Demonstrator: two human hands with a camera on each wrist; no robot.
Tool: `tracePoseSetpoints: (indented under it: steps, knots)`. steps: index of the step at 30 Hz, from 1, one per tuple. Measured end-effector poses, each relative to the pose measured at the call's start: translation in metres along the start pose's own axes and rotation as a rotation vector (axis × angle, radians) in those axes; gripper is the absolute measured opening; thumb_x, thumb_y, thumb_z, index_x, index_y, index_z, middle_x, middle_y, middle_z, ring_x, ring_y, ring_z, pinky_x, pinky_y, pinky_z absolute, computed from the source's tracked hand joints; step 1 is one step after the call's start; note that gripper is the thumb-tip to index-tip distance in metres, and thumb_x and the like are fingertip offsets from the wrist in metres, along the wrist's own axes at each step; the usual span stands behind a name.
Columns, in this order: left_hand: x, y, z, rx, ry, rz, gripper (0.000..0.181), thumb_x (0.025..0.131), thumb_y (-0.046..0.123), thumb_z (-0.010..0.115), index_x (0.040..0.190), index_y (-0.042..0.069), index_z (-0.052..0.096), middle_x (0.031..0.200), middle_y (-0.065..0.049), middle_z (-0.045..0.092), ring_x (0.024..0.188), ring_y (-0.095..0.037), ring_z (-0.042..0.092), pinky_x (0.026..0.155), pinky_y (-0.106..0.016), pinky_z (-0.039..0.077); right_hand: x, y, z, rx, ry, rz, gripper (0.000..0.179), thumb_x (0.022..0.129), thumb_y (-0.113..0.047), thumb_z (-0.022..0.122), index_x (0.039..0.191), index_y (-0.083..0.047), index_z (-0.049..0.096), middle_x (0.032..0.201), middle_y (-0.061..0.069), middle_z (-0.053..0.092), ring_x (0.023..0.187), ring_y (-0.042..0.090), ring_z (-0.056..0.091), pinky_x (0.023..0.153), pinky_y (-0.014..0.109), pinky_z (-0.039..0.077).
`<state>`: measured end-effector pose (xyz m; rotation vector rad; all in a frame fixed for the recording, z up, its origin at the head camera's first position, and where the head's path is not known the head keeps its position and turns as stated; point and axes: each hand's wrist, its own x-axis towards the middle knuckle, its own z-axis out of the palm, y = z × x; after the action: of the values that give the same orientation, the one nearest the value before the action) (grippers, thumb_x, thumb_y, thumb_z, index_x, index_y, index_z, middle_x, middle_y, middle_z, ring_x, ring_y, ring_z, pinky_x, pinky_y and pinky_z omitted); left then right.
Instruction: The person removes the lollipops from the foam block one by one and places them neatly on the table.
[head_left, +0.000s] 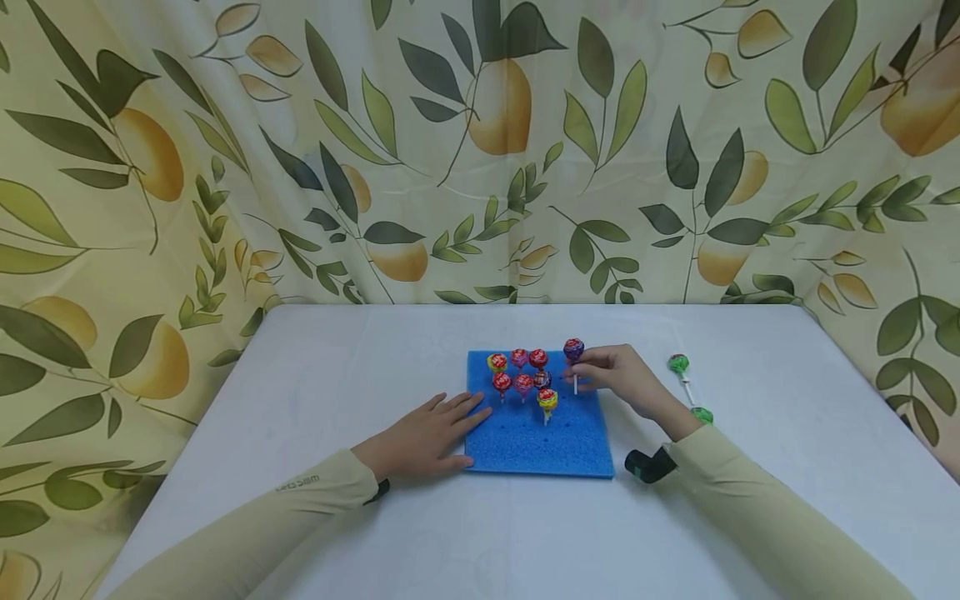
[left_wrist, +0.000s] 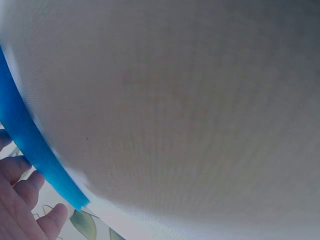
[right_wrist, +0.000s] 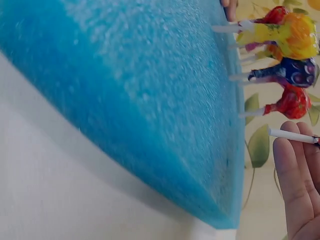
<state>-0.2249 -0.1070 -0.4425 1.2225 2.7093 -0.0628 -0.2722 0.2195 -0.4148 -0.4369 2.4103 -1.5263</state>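
A blue foam block (head_left: 540,454) lies on the table with several wrapped lollipops standing upright in its back part, among them a yellow lollipop (head_left: 548,400) in front. My right hand (head_left: 618,375) pinches a dark purple and red lollipop (head_left: 573,348) over the block's back right corner. Its white stick (right_wrist: 289,135) points down, and in the right wrist view the tip shows free of the foam. My left hand (head_left: 426,433) rests with spread fingers on the block's left edge. The left wrist view catches only some of those fingers (left_wrist: 30,190) beside the foam.
Two green lollipops (head_left: 678,364) (head_left: 702,415) lie on the white table (head_left: 337,358) to the right, beyond my right forearm. A black wrist camera (head_left: 649,465) hangs under my right cuff, close to the block's right side. Behind the table hangs a fruit-patterned curtain (head_left: 285,167).
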Motion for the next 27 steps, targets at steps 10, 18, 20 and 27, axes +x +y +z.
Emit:
tracePoseSetpoints:
  steps: [10,18,20,27]
  knots:
    - [0.001,-0.001,0.003,0.012,0.005,0.005,0.074,0.093,0.061,0.036,0.152,0.023,0.013,0.16,-0.001,0.012,0.148,-0.02,0.012,0.118,-0.046,0.02,-0.007,-0.001,-0.018,-0.047,0.063,0.047,0.037,0.093,-0.014,0.058,0.119,0.012,0.056,0.112,0.029,0.064,0.099,0.029,0.069,0.079,0.034,0.057]
    - [0.001,-0.002,0.004,0.0,-0.002,-0.006,0.074,0.093,0.061,0.036,0.152,0.024,0.013,0.16,0.0,0.01,0.148,-0.02,0.011,0.119,-0.046,0.018,-0.019,-0.006,-0.035,-0.098,0.108,0.105,0.038,0.093,-0.016,0.058,0.12,0.011,0.056,0.113,0.028,0.064,0.099,0.029,0.068,0.082,0.038,0.055]
    - [0.001,-0.002,0.004,0.001,-0.004,-0.007,0.074,0.093,0.061,0.035,0.152,0.024,0.013,0.16,0.0,0.01,0.148,-0.02,0.011,0.119,-0.045,0.018,-0.022,-0.006,-0.039,-0.109,0.115,0.121,0.039,0.093,-0.017,0.058,0.12,0.011,0.055,0.113,0.028,0.064,0.098,0.028,0.068,0.083,0.038,0.055]
    - [0.001,-0.002,0.004,-0.003,-0.003,-0.003,0.074,0.093,0.061,0.035,0.152,0.024,0.013,0.16,0.0,0.011,0.148,-0.02,0.011,0.119,-0.046,0.018,-0.028,0.001,-0.058,-0.161,0.134,0.174,0.04,0.095,-0.018,0.056,0.123,0.01,0.054,0.115,0.027,0.063,0.094,0.017,0.068,0.084,0.037,0.055]
